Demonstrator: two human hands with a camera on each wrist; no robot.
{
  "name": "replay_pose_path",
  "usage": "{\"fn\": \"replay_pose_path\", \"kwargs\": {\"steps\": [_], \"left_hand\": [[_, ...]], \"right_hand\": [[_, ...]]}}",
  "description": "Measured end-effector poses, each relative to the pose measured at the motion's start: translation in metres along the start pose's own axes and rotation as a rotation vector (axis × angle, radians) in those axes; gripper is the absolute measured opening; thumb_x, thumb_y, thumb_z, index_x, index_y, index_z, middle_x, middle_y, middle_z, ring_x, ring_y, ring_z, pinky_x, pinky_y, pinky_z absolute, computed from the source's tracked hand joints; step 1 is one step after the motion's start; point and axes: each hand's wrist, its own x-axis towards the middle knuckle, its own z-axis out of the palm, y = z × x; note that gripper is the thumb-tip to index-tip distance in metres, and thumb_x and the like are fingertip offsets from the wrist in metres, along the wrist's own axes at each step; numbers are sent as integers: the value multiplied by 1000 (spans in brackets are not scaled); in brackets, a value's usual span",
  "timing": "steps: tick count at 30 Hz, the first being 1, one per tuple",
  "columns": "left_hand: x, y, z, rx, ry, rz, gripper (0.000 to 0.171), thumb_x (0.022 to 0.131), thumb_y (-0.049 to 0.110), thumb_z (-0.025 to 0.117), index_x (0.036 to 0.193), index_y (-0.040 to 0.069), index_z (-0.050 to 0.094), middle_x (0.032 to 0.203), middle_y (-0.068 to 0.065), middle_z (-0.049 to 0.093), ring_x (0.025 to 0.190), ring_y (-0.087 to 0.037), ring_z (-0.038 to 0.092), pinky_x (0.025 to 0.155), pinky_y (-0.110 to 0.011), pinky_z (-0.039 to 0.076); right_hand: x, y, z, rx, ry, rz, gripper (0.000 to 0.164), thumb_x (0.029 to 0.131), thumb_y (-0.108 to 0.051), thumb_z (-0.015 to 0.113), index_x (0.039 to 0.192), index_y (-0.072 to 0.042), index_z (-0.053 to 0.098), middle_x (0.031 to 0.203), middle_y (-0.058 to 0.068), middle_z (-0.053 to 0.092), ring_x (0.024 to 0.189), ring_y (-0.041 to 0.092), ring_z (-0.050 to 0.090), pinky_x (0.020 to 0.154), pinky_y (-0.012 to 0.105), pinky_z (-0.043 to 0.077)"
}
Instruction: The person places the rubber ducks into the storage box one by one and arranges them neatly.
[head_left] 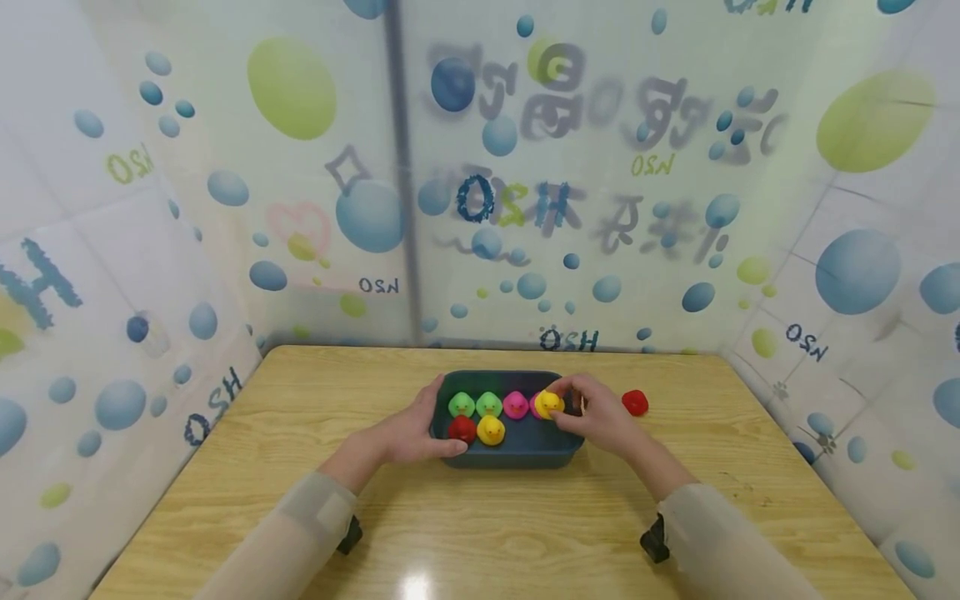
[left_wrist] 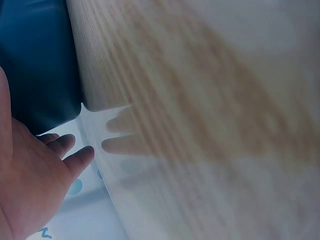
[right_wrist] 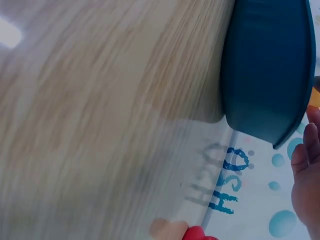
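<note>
A dark blue-green plastic bin (head_left: 517, 460) stands on the table, with two rows of small rubber ducks inside. Two green ducks (head_left: 461, 406) and a pink duck (head_left: 515, 406) line the back row; a red duck (head_left: 462, 430) and a yellow duck (head_left: 491, 431) sit in front. My left hand (head_left: 408, 429) holds the bin's left end, thumb along the front rim and fingers toward the back corner. Over the right side of the bin, my right hand (head_left: 600, 417) pinches another yellow duck (head_left: 550, 405) between thumb and fingers. This duck partly hides a second pink duck behind it.
One more red duck (head_left: 635, 403) lies on the wooden table (head_left: 480, 533), to the right of the bin. Sheets printed with bubbles and letters (head_left: 480, 250) enclose the table at the back and both sides. Dark straps (head_left: 656, 540) show under both sleeves.
</note>
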Motion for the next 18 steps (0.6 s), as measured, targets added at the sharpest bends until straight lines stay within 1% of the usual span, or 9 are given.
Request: {"fn": "replay_pose_path", "kwargs": {"steps": [5, 7, 13, 15, 18], "left_hand": [[1, -1, 1, -4, -4, -21, 130, 93, 68, 77, 177, 13, -7, 185, -21, 6, 166, -44, 30, 134, -63, 28], [1, -1, 2, -9, -4, -27, 130, 93, 68, 77, 177, 14, -7, 185, -20, 7, 165, -44, 31, 134, -63, 29], [1, -1, 2, -12, -3, -31, 130, 92, 69, 77, 177, 15, -6, 185, -20, 7, 165, -44, 31, 134, -63, 29], [1, -1, 2, -11, -2, -28, 130, 93, 68, 77, 177, 15, -6, 185, -20, 7, 165, -44, 32, 134, -63, 29], [1, -1, 1, -9, -1, -24, 130, 93, 68, 77, 177, 15, -6, 185, -20, 8, 164, -44, 32, 134, -63, 29]], "right_hand": [[8, 0, 11, -13, -25, -28, 32, 95, -13, 86, 125, -12, 73, 114, 5, 67, 97, 24, 57, 81, 27, 51], [10, 0, 15, 6, -42, -32, 33, 95, -12, 86, 125, -12, 73, 116, 5, 67, 99, 27, 58, 84, 29, 53], [13, 3, 24, 59, -71, -18, 32, 94, -13, 86, 122, -12, 71, 111, 4, 66, 100, 35, 60, 83, 29, 53], [13, 3, 25, 67, -74, -6, 32, 93, -12, 86, 120, -12, 70, 109, 4, 66, 100, 34, 60, 83, 30, 53], [14, 3, 26, 48, -81, 8, 31, 92, -15, 86, 118, -13, 70, 108, 3, 66, 101, 31, 60, 85, 31, 53]]}}
